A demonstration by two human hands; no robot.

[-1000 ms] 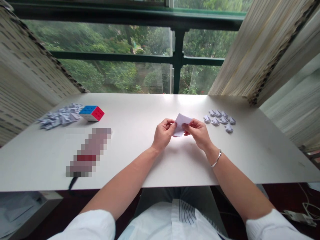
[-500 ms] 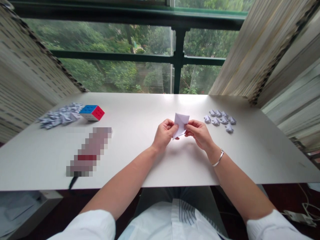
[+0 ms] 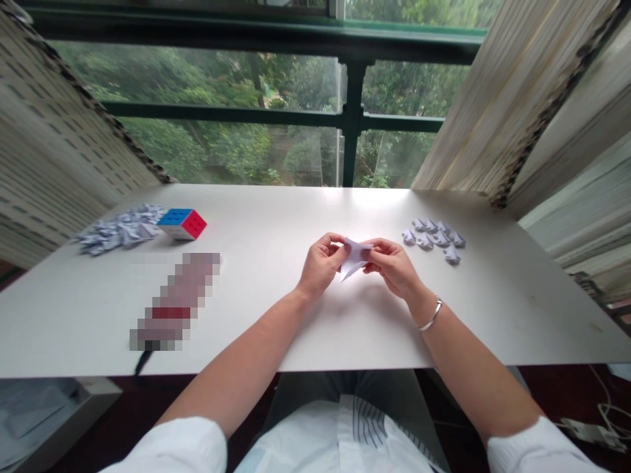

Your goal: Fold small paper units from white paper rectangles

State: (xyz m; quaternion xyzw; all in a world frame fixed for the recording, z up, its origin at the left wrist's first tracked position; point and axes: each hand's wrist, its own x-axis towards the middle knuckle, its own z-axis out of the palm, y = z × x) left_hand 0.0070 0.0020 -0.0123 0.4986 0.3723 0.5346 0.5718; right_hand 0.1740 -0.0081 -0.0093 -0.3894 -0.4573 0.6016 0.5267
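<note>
Both my hands hold a small piece of white paper (image 3: 353,258) just above the middle of the white table (image 3: 276,223). My left hand (image 3: 321,264) pinches its left side with curled fingers. My right hand (image 3: 393,264), with a silver bracelet on the wrist, pinches its right side. The paper is folded, with a pointed corner hanging down between the hands.
Several small folded paper pieces (image 3: 434,235) lie to the right of my hands. A heap of paper pieces (image 3: 116,228) and a colourful puzzle cube (image 3: 183,223) sit at the far left. A blurred-out oblong object (image 3: 175,301) lies front left. Curtains flank a window behind the table.
The paper stood up higher as a flat sheet between my fingers; now it is folded down smaller and lower. Both hands have stayed in about the same place.
</note>
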